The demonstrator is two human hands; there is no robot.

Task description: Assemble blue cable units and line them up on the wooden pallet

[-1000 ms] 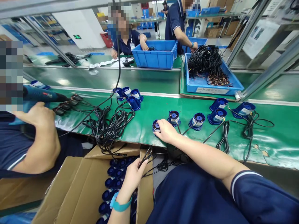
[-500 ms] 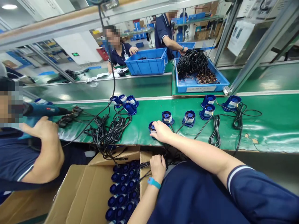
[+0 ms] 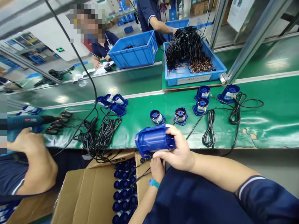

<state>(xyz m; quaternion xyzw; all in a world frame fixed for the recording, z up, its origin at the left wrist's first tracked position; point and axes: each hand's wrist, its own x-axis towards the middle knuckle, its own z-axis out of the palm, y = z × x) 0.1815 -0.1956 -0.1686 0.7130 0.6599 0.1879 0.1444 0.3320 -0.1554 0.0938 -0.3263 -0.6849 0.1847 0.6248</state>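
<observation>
My right hand (image 3: 181,149) holds a blue cylindrical plastic housing (image 3: 153,140) tipped on its side above the table's front edge, its flange toward the left. Fingers and thumb wrap round its other end. Below and partly behind it is my left hand (image 3: 157,170), with a teal wristband, closed on black cables (image 3: 146,160); its fingertips are partly hidden. Two similar housings, one on the left (image 3: 157,117) and one on the right (image 3: 180,116), stand just beyond on the green table (image 3: 137,121), wires showing in their tops.
An open cardboard box (image 3: 88,193) with several blue housings (image 3: 125,193) stands below the table edge. Coiled black cables (image 3: 102,133) lie left. A co-worker's hand (image 3: 28,146) grips a power drill (image 3: 30,120). Farther back, a blue tray (image 3: 196,79) holds black wires.
My right hand has lifted the blue housing off the table and brought it nearer, tipping it sideways. My left hand stays low beside the box. The view has shifted slightly.
</observation>
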